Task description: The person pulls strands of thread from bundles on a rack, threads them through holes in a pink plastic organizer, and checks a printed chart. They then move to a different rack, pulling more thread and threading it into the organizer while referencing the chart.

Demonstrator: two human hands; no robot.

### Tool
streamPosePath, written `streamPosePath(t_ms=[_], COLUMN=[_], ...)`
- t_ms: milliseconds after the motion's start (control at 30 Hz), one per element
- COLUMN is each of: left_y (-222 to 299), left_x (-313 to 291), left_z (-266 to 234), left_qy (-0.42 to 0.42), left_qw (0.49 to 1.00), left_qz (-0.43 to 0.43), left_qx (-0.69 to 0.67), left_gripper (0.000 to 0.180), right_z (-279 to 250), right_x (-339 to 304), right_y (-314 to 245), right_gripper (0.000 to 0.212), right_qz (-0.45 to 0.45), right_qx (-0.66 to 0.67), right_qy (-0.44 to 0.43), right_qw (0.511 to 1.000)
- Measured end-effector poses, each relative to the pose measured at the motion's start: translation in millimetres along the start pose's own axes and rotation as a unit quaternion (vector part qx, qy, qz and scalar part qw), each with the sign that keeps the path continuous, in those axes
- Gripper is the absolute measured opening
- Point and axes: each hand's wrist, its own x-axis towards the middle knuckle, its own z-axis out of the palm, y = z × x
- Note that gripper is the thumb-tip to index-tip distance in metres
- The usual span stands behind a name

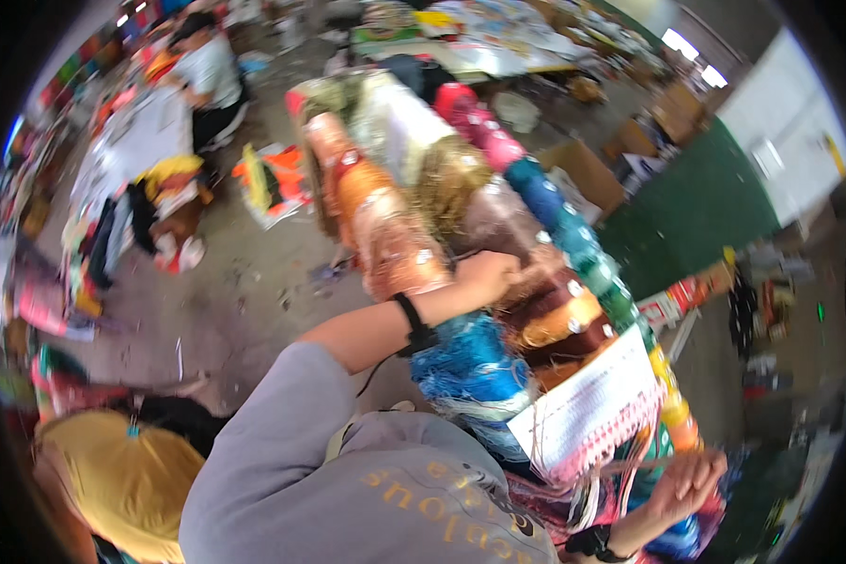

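Note:
Hanks and rolls of coloured thread lie in long rows in front of me. My left hand (493,277), with a black band on its wrist, reaches over the orange thread (385,221) to the brown thread (508,221); blur hides what its fingers do. Below it is a tangled blue hank (470,371). A white card (583,399) with pink strands along its edge lies over the near end of the rows. At the lower right my right hand (691,484) is closed, fingers curled on thin strands that run from beside the card.
Close on my left is a person in a yellow top (122,479). Farther off, another person (211,75) sits at a long table (150,132) piled with cloth. An orange packet (273,183) lies on the floor. Cardboard boxes (578,174) and a green-and-white wall (696,207) stand to the right.

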Motion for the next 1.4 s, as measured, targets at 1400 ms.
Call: streamPosePath(t_ms=[1400], left_y=[60.9], left_x=[-64.0], left_z=[-18.9], left_qy=[-0.369], left_qw=[0.849], left_qz=[-0.035], left_qx=[-0.378], left_gripper=[0.015], right_z=[13.7], right_x=[56.1], right_y=[214.0], right_gripper=[0.022], right_qz=[0.457], right_qx=[-0.053], right_qy=[0.113], right_qw=[0.881])
